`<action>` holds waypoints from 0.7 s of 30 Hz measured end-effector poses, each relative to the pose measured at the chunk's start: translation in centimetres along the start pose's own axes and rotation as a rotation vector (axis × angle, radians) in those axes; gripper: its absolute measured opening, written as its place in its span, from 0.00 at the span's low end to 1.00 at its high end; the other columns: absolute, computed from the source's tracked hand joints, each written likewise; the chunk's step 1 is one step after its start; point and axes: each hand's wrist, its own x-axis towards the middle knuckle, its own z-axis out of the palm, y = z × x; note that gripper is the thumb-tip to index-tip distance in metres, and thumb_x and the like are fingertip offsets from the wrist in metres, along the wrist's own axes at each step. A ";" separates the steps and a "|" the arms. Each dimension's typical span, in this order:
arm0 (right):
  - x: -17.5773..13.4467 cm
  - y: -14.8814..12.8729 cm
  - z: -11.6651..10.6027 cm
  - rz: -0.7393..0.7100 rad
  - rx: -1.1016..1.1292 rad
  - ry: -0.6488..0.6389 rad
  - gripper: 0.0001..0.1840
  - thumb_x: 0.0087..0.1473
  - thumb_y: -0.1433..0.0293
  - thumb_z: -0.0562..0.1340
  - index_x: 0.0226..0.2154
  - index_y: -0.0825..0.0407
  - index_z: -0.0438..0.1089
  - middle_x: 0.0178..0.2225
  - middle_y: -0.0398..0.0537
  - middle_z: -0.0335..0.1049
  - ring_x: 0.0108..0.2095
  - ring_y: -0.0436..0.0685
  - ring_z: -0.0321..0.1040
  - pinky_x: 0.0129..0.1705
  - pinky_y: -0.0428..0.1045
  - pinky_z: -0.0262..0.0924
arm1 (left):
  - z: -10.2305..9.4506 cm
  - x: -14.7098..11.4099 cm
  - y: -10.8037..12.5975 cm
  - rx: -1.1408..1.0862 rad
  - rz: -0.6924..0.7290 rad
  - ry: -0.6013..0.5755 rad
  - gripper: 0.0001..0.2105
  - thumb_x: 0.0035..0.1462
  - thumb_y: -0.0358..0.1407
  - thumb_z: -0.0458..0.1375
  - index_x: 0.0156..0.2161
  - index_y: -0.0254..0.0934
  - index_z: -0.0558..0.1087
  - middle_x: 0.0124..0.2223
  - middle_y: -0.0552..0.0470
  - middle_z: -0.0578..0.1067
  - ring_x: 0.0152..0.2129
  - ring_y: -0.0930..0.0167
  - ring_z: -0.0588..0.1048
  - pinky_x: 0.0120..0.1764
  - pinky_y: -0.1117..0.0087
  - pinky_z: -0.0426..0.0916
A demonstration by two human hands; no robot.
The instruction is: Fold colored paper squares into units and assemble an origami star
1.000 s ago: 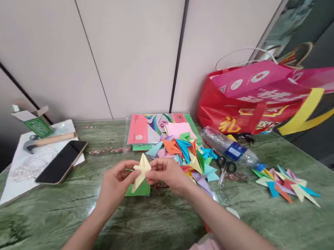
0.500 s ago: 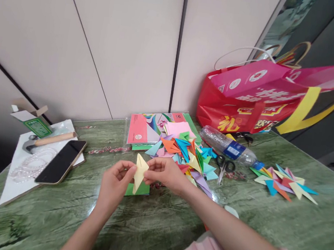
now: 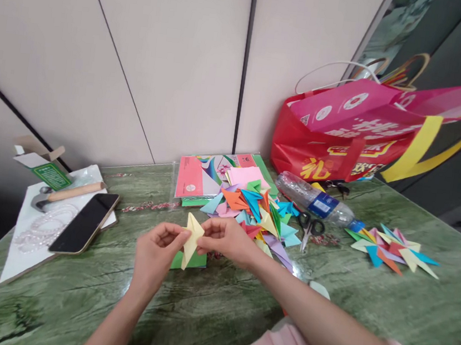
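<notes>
A pale yellow folded paper piece (image 3: 192, 240), pointed at top and bottom, is held upright above the table. My left hand (image 3: 158, 250) pinches its left side between thumb and fingers. On its right side, my right hand (image 3: 226, 242) is closed on the paper with the fingertips. Beneath and behind it lies a green paper stack (image 3: 198, 261), partly hidden. A pile of coloured folded paper pieces (image 3: 260, 210) lies just beyond my right hand. Farther right sits a star-like cluster of folded pieces (image 3: 395, 249).
Scissors (image 3: 309, 231) and a plastic bottle (image 3: 321, 202) lie right of the pile, before a red gift bag (image 3: 344, 136). Paper packs (image 3: 196, 177) lie at the back. On the left, a white board (image 3: 24, 225) bears a phone (image 3: 85, 223), a hammer (image 3: 69, 192) and beads (image 3: 45, 228).
The yellow paper has turned slightly between my fingers, showing a narrower face with its fold. My left hand has shifted a little to the left.
</notes>
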 end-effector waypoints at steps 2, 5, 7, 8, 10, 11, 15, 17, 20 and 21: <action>0.0 0.1 0.0 -0.024 0.021 -0.023 0.18 0.30 0.67 0.69 0.27 0.58 0.68 0.22 0.41 0.70 0.23 0.48 0.68 0.30 0.46 0.64 | 0.0 -0.1 0.1 0.045 0.027 0.009 0.08 0.38 0.35 0.63 0.24 0.33 0.70 0.23 0.53 0.74 0.20 0.75 0.71 0.25 0.76 0.67; 0.1 0.2 -0.1 -0.069 0.023 -0.010 0.19 0.28 0.69 0.70 0.28 0.58 0.68 0.23 0.41 0.70 0.23 0.48 0.67 0.30 0.45 0.63 | 0.2 -0.1 0.2 0.044 0.033 -0.015 0.09 0.40 0.36 0.63 0.27 0.33 0.70 0.25 0.54 0.74 0.21 0.74 0.72 0.25 0.76 0.67; 0.2 0.3 -0.2 -0.093 0.015 0.041 0.19 0.27 0.69 0.70 0.28 0.58 0.68 0.23 0.41 0.70 0.23 0.47 0.67 0.29 0.45 0.63 | 0.2 -0.1 0.2 0.009 -0.020 -0.088 0.12 0.42 0.37 0.61 0.32 0.34 0.69 0.25 0.54 0.74 0.21 0.73 0.72 0.23 0.76 0.67; 0.3 0.3 -0.3 -0.104 0.012 0.067 0.19 0.28 0.69 0.70 0.27 0.58 0.68 0.23 0.42 0.70 0.23 0.47 0.66 0.28 0.45 0.63 | 0.3 -0.1 0.2 0.001 -0.059 -0.150 0.13 0.42 0.38 0.61 0.33 0.33 0.69 0.26 0.53 0.75 0.20 0.73 0.73 0.22 0.75 0.67; 0.4 0.2 -0.4 -0.117 0.010 0.101 0.19 0.28 0.68 0.70 0.27 0.57 0.68 0.24 0.42 0.70 0.23 0.47 0.66 0.28 0.45 0.62 | 0.3 -0.1 0.1 0.005 -0.134 -0.275 0.13 0.43 0.39 0.60 0.33 0.32 0.69 0.25 0.52 0.75 0.19 0.72 0.73 0.21 0.73 0.68; 0.4 0.2 -0.4 -0.117 0.012 0.106 0.19 0.29 0.68 0.70 0.28 0.57 0.68 0.24 0.42 0.70 0.23 0.47 0.66 0.28 0.45 0.62 | 0.2 -0.1 0.1 0.010 -0.162 -0.321 0.12 0.43 0.38 0.60 0.32 0.31 0.70 0.24 0.51 0.75 0.18 0.71 0.73 0.21 0.72 0.68; 0.3 -0.1 -0.4 -0.088 0.036 0.068 0.19 0.29 0.66 0.69 0.29 0.57 0.69 0.26 0.43 0.70 0.24 0.46 0.64 0.28 0.44 0.61 | 0.3 -0.3 0.2 0.006 -0.210 -0.338 0.10 0.43 0.38 0.60 0.26 0.32 0.70 0.22 0.50 0.76 0.18 0.70 0.75 0.23 0.71 0.70; 0.2 -0.1 -0.4 -0.069 0.027 0.042 0.19 0.30 0.65 0.69 0.29 0.57 0.69 0.27 0.43 0.69 0.24 0.46 0.63 0.27 0.44 0.60 | 0.4 -0.5 0.4 0.031 -0.199 -0.330 0.10 0.42 0.39 0.61 0.25 0.32 0.70 0.21 0.51 0.75 0.18 0.69 0.75 0.22 0.71 0.70; 0.1 0.1 -0.5 -0.034 -0.006 -0.012 0.19 0.31 0.64 0.68 0.28 0.57 0.69 0.26 0.42 0.68 0.24 0.46 0.62 0.26 0.43 0.58 | 0.7 -0.9 0.7 0.082 -0.180 -0.344 0.10 0.43 0.40 0.59 0.25 0.32 0.69 0.20 0.52 0.74 0.15 0.70 0.74 0.19 0.72 0.68; 0.1 0.2 -0.6 -0.032 -0.018 -0.028 0.18 0.32 0.63 0.68 0.27 0.57 0.68 0.24 0.41 0.67 0.23 0.46 0.61 0.25 0.43 0.57 | 0.8 -1.0 0.8 0.095 -0.178 -0.353 0.11 0.43 0.40 0.59 0.25 0.32 0.69 0.19 0.52 0.74 0.14 0.70 0.74 0.18 0.73 0.68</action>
